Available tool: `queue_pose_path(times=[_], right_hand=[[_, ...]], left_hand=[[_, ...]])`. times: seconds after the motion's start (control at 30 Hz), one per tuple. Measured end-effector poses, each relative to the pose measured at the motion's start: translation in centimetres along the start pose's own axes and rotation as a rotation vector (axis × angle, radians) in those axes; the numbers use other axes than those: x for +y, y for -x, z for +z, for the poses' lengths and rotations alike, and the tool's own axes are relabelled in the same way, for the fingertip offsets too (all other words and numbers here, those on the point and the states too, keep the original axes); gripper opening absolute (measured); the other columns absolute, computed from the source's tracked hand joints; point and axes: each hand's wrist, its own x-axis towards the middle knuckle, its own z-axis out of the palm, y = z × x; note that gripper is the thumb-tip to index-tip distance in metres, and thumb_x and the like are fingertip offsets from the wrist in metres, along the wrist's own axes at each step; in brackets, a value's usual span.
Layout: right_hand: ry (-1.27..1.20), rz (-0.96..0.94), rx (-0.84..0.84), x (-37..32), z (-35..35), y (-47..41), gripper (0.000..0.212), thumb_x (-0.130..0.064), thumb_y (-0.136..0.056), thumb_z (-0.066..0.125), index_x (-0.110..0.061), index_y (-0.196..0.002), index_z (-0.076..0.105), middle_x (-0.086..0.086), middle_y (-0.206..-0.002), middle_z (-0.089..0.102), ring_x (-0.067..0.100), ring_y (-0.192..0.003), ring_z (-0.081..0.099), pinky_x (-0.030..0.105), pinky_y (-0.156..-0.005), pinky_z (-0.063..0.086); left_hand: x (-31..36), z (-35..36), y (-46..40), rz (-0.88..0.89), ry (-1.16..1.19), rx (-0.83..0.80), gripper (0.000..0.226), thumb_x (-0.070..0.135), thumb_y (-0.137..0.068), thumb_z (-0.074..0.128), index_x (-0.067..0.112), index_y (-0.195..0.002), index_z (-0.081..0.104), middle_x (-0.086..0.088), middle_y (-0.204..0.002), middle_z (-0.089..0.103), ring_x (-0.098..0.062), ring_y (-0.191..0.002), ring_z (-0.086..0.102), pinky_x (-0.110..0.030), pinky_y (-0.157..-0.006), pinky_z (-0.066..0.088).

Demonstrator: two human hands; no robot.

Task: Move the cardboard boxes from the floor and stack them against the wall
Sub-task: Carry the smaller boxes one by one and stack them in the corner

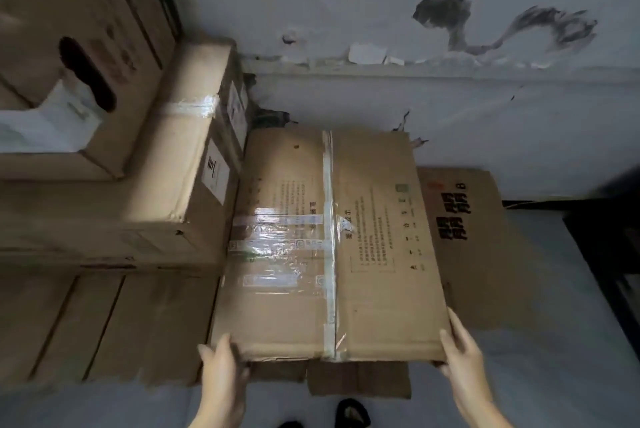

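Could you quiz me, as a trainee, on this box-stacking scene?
1. True or false: both hands hold the taped box.
2. Which corner does the right hand hold? A near left, B near right, C far right.
3. What lies under the box's near edge?

Key: 1 true; the left hand is at the near left corner. 2 B. 3 flat cardboard.

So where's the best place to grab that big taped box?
Probably at its two near corners, one hand per side, as the left hand and right hand do now. The taped box is wide and flat, with no handle holes showing on top.
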Motion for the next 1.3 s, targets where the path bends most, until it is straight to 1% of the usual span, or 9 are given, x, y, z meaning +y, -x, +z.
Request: queue_pose_path(times=[0.17,0.33,0.43,0.53,0.63,0.8,1.0,1.17,1.3], right_hand=[[0.026,-0.081,-0.039,-3.2,2.1,-5.1,0.048,-0.01,-0.1,0.042,-0.026,-0.144,0.038,-0.001,-0.136,0.048,0.021,-0.119,0.048,0.038,-0.094,0.039],[0.06,-0.125,-0.096,-4.3,2.4,-7.8,0.049,-0.01,-0.098,0.047,-0.027,-0.143,0.039,-0.002,-0.134,0.05,0.022,-0.123,0.049,0.046,-0.099,0.044],[0.049,-0.106,-0.159,-5.0,1.7,-7.6,0.05,-0.007,-0.098,0.045,-0.024,-0.144,0.037,-0.001,-0.13,0.051,0.023,-0.119,0.051,0.052,-0.1,0.043],[0.167,-0.096,-0.218,-5.8,1.2,-6.8,0.053,-0.016,-0.099,0.046,-0.029,-0.147,0.029,-0.007,-0.136,0.042,0.023,-0.132,0.04,0.054,-0.106,0.036],[0.329,-0.189,-0.231,-6.3,0.0,-4.1,0.06,-0.025,-0.098,0.048,-0.03,-0.15,0.019,-0.003,-0.155,0.026,0.019,-0.14,0.03,0.047,-0.113,0.03],[0.298,-0.35,-0.405,-7.0,-3.0,6.4,0.056,-0.025,-0.092,0.053,-0.033,-0.142,0.028,-0.007,-0.141,0.047,0.004,-0.125,0.047,0.04,-0.112,0.034],[0.24,-0.456,-0.512,-4.9,-5.9,21.4,0.082,-0.072,-0.063,0.065,-0.044,-0.134,0.036,-0.03,-0.129,0.053,-0.008,-0.123,0.046,0.006,-0.092,0.041],[0.078,-0.529,-0.401,0.4,-6.4,32.2,0.071,-0.067,-0.066,0.066,-0.052,-0.132,0.045,-0.027,-0.129,0.054,-0.003,-0.125,0.048,0.015,-0.097,0.044],[-0.032,-0.566,-0.17,5.9,-6.2,38.1,0.062,-0.069,-0.067,0.067,-0.055,-0.124,0.048,-0.021,-0.128,0.058,0.004,-0.123,0.053,0.019,-0.095,0.047]], left_hand=[[2.6,3.8,-2.0,0.014,0.269,-0.022,0.051,0.009,-0.098,0.04,0.011,-0.146,0.023,-0.004,-0.115,0.048,-0.011,-0.082,0.053,-0.035,-0.086,0.044],[2.5,5.4,-5.3,0.006,0.296,-0.038,0.015,0.01,-0.095,0.042,0.014,-0.094,0.056,0.0,-0.084,0.053,-0.01,-0.076,0.052,-0.027,-0.081,0.043],[2.0,4.9,-4.0,0.063,0.219,-0.034,0.048,0.008,-0.094,0.043,0.013,-0.142,0.037,-0.008,-0.116,0.057,-0.017,-0.116,0.053,-0.039,-0.096,0.04],[2.7,3.8,-2.2,0.086,0.116,-0.03,0.063,0.009,-0.093,0.043,0.024,-0.149,0.02,-0.014,-0.147,0.038,-0.022,-0.129,0.044,-0.043,-0.099,0.04],[4.4,2.8,0.9,0.141,0.001,-0.131,0.061,0.008,-0.095,0.041,0.019,-0.15,0.016,-0.015,-0.143,0.04,-0.021,-0.127,0.044,-0.041,-0.1,0.04],[6.9,-1.4,8.9,0.339,-0.201,-0.401,0.041,0.011,-0.098,0.044,0.02,-0.138,0.039,-0.013,-0.133,0.054,-0.018,-0.119,0.055,-0.038,-0.104,0.04],[9.1,-8.9,18.4,0.617,-0.546,-0.756,0.045,0.031,-0.081,0.052,0.037,-0.125,0.051,0.012,-0.117,0.066,-0.007,-0.113,0.06,-0.032,-0.099,0.043],[8.8,-14.8,22.2,0.733,-0.641,-0.968,0.043,0.027,-0.08,0.055,0.05,-0.117,0.054,0.012,-0.113,0.067,-0.009,-0.11,0.062,-0.015,-0.089,0.048],[7.2,-17.5,23.0,0.811,-0.719,-1.102,0.046,0.043,-0.073,0.057,0.056,-0.117,0.053,0.015,-0.113,0.067,-0.011,-0.109,0.063,-0.023,-0.093,0.049]])
